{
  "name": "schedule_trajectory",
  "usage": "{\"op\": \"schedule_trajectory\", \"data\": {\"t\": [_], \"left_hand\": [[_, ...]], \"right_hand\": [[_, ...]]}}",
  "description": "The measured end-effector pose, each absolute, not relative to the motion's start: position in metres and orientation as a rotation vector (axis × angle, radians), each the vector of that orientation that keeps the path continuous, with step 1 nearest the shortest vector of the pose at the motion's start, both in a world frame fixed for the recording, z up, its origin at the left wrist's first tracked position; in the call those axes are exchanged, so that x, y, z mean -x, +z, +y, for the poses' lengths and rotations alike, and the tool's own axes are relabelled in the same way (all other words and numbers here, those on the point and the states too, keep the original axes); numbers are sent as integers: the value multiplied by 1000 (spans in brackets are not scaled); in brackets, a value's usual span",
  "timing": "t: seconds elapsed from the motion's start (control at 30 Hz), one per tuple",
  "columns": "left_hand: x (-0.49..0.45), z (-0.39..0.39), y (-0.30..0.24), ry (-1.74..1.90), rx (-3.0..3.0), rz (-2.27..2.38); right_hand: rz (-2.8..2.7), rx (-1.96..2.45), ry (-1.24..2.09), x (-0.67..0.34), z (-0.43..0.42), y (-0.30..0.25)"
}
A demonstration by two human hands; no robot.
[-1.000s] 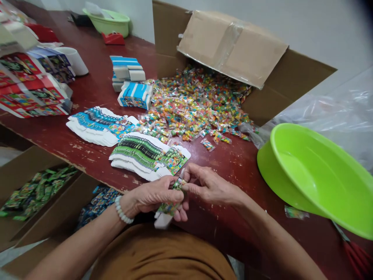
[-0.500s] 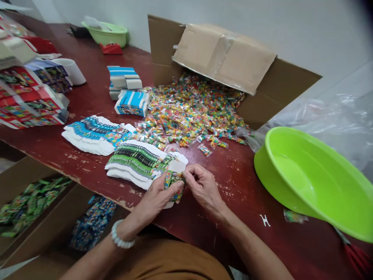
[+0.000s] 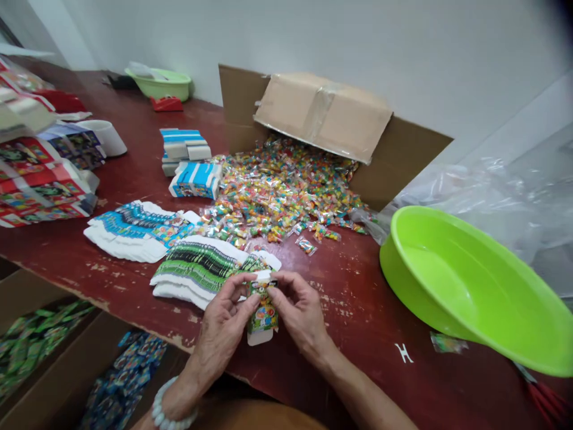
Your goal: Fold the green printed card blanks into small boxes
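Between both hands is a small green printed candy box (image 3: 263, 313), upright, with a white flap hanging at its lower end. My left hand (image 3: 228, 316) pinches its left side, thumb on the front. My right hand (image 3: 301, 310) grips the upper right edge, thumb on the front too. Just behind the hands lies a fanned row of flat green cartons (image 3: 197, 266). Left of it is a similar row of blue cartons (image 3: 134, 230). A heap of small wrapped candies (image 3: 282, 191) spreads over the table behind these rows.
A tipped cardboard box (image 3: 322, 113) stands behind the candies. At right is a large green basin (image 3: 447, 286), with a loose candy packet (image 3: 447, 343) by it. Bundled cartons (image 3: 40, 179) are stacked at left. Cartons of green packs (image 3: 40, 334) and blue packs (image 3: 129, 370) sit below the table edge.
The candy box has turned upright, its front facing me, and a lower flap now shows. My right hand has moved from its edge to grip its upper right side. The view has shifted.
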State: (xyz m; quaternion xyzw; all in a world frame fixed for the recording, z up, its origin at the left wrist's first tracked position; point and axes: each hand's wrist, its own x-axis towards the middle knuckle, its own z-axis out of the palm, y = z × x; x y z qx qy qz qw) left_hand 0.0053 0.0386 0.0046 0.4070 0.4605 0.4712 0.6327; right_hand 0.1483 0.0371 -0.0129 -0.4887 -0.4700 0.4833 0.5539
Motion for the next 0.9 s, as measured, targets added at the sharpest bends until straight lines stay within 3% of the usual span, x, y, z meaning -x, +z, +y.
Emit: {"op": "schedule_trajectory", "data": {"t": [0.27, 0.43, 0.9], "left_hand": [[3, 47, -7, 966, -895, 1023], [1, 46, -15, 1048, -981, 1051], [8, 38, -8, 969, -1194, 1112]], "right_hand": [[-1371, 1229, 1010, -160, 47, -4], [-1100, 1149, 1147, -155, 49, -10], [-1008, 1183, 1417, -162, 47, -3]]}}
